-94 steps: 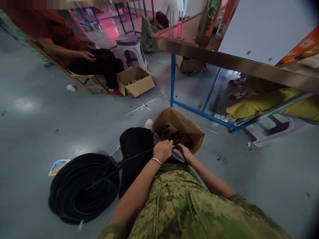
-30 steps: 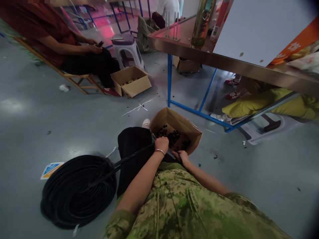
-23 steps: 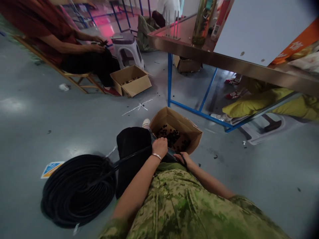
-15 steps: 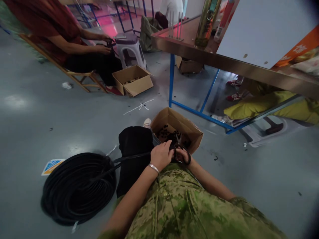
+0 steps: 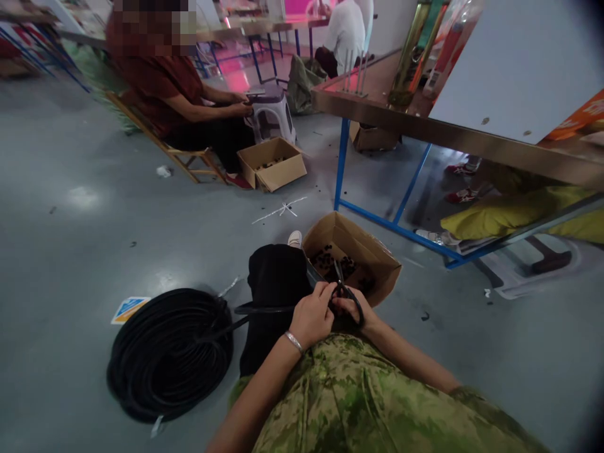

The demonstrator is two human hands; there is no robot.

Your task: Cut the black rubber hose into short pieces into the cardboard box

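Observation:
My left hand (image 5: 312, 316) is closed around a black hose (image 5: 264, 309) that runs left to a big black coil (image 5: 170, 352) on the floor. My right hand (image 5: 353, 308) grips black-handled scissors (image 5: 343, 290), blades pointing up over an open cardboard box (image 5: 372, 264). The box holds several short black cut pieces (image 5: 330, 261). Both hands rest above my lap, over black trousers (image 5: 274, 283).
A seated person in a red top (image 5: 165, 88) works at a second cardboard box (image 5: 274, 165) by a white stool (image 5: 274, 113). A metal-topped table on blue legs (image 5: 425, 126) stands at right, yellow bags (image 5: 509, 214) beneath it. Grey floor lies at left.
The scissors have come up into view in my right hand, blades raised over the box. My left hand slid back along the hose. The camera tilted upward.

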